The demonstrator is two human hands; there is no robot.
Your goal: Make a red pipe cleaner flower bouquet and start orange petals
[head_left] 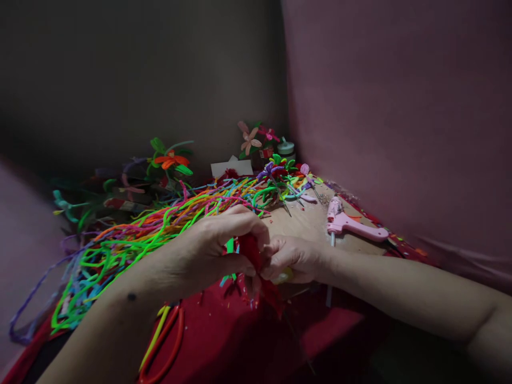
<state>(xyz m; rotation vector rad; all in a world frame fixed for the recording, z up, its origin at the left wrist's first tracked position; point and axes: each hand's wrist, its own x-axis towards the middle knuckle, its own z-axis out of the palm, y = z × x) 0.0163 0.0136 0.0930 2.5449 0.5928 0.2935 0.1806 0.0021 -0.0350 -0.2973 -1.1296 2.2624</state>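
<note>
A red fuzzy pipe-cleaner piece [250,252] is between my two hands, over the near edge of the board. My left hand [230,237] curves over it from the left, thumb and fingers closed on it. From the right, my right hand [290,258] pinches the same red piece with bent fingers. Part of the piece hangs below the hands, and a thin dark stem or wire runs down from there. Fingers cover much of its shape. Bits of green and blue pipe cleaner show behind my left hand.
Many loose pipe cleaners [136,234] spread across the left and back. A pink glue gun [354,226] lies on the board [308,216] at right. Finished flowers [171,160] and a lidded jar [285,148] stand near the wall. Red looped handles [180,333] lie in front on red cloth [216,341].
</note>
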